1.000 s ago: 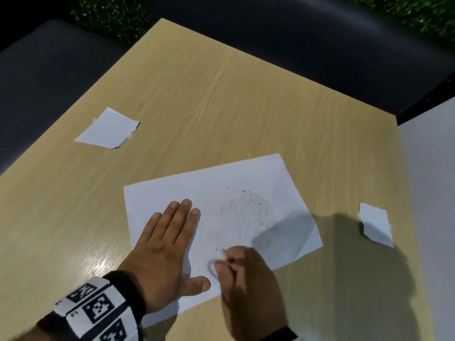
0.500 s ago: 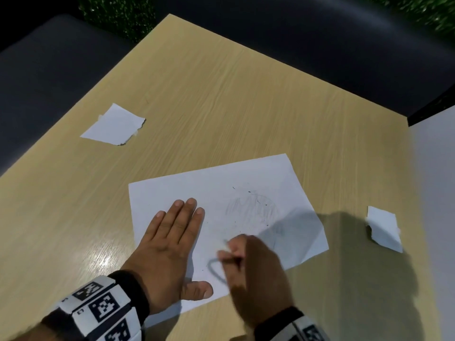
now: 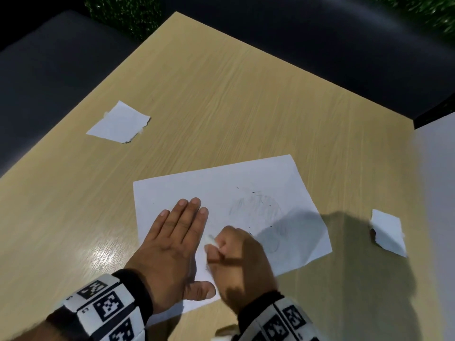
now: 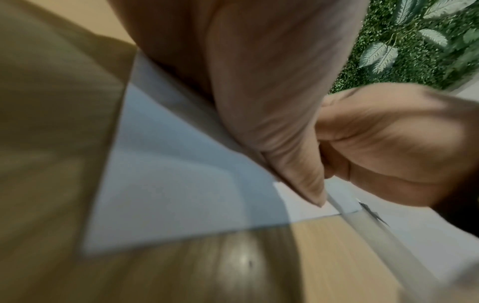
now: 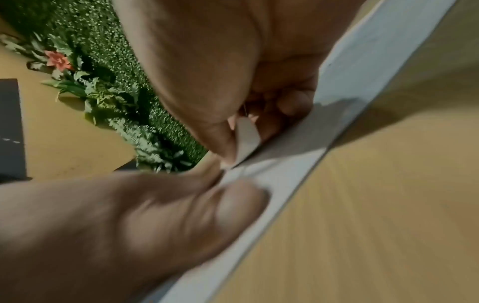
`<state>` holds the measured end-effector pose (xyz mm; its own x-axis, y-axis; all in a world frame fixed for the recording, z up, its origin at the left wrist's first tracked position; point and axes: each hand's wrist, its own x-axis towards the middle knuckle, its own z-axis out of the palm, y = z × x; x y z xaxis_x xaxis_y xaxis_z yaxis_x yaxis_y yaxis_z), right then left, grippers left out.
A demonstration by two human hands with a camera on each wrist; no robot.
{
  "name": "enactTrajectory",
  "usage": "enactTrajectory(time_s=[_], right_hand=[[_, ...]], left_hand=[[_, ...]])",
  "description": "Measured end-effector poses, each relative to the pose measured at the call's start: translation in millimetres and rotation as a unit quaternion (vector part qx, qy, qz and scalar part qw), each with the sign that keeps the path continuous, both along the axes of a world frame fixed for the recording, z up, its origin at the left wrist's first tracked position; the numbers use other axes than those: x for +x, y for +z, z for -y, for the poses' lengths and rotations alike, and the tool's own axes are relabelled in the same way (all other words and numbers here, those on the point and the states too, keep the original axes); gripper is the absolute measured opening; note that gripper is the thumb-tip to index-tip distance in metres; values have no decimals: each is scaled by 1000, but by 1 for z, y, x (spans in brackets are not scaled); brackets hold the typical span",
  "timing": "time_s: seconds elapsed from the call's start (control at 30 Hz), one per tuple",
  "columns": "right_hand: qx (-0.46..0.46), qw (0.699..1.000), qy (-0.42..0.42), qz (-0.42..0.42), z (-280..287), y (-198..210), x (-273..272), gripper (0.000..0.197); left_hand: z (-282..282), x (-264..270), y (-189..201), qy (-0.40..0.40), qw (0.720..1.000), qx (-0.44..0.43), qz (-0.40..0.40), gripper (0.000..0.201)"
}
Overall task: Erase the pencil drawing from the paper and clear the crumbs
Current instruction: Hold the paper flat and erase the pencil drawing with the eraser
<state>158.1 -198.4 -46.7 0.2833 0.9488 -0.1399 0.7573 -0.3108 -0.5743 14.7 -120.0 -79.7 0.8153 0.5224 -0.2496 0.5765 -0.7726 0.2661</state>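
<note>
A white sheet of paper (image 3: 221, 190) lies on the wooden table (image 3: 221, 94), carrying a faint grey pencil scribble (image 3: 253, 207) and dark eraser crumbs (image 3: 261, 200). My left hand (image 3: 172, 242) lies flat on the sheet's left part, fingers straight, thumb out. My right hand (image 3: 236, 262) is curled just right of it and pinches a small white eraser (image 3: 210, 239), whose tip touches the paper near the left hand's index finger. The right wrist view shows the eraser (image 5: 246, 139) between thumb and fingers, pressed on the paper (image 5: 350, 71). In the left wrist view the paper (image 4: 168, 184) shows under the left palm (image 4: 259, 82).
A torn white paper scrap (image 3: 118, 124) lies at the table's far left. Another scrap (image 3: 387, 232) sits near the right edge, beside a grey surface (image 3: 435, 193). Dark seating surrounds the table, with green foliage beyond.
My right hand has slid the eraser leftward and slightly toward me, away from the scribble and up against the left hand. The left hand stays flat on the sheet.
</note>
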Motion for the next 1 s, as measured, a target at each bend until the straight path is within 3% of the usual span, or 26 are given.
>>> enactTrajectory(time_s=[0.17, 0.37, 0.57, 0.7, 0.77, 1.0], right_hand=[[57, 988, -125, 62, -21, -3, 37, 25], [-4, 1000, -8, 10, -5, 6, 11, 22], [44, 983, -164, 70, -31, -8, 68, 25], [11, 998, -47, 36, -18, 2, 40, 23], [20, 998, 6, 61, -14, 0, 32, 23], [22, 985, -159, 62, -45, -6, 82, 23]], left_hand=[[0, 0, 1, -1, 1000, -4, 0, 123], [0, 0, 1, 0, 1000, -4, -2, 122], [0, 0, 2, 5, 1000, -8, 6, 121], [0, -1, 2, 3, 1000, -5, 8, 121], [0, 0, 2, 1, 1000, -1, 6, 121], [1, -1, 2, 4, 1000, -2, 12, 122]])
